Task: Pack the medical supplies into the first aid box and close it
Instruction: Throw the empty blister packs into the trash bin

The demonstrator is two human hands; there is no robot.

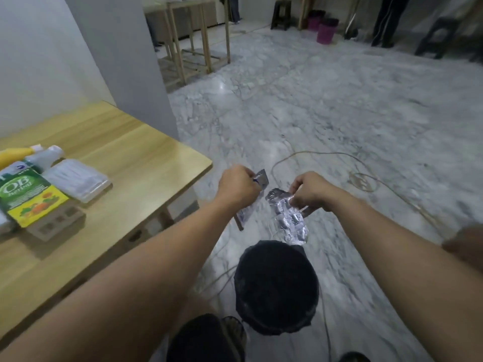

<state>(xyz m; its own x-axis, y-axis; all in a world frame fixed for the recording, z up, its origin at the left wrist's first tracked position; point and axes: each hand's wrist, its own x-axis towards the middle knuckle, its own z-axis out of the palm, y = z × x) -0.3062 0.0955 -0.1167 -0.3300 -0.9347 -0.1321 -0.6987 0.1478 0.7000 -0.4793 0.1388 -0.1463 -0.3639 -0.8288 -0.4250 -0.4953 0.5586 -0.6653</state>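
Note:
My left hand (239,185) is closed on a flat foil packet (252,202) that hangs down from its fingers. My right hand (309,190) pinches the top of a crinkled silver blister strip (288,218). Both hands are held out past the table's right corner, above a black bin (275,286) on the floor. On the wooden table (136,173) at the left lie a green and yellow OB Herbal box (31,197), a clear pack of white items (78,178), a white bottle (45,155) and a yellow bottle (14,155). No first aid box is in view.
A marble floor with a loose cable (360,176) spreads to the right. Wooden racks (193,43), pink buckets (326,30), dark stools and a standing person's legs (386,19) are at the far side. A white wall panel (122,53) stands behind the table.

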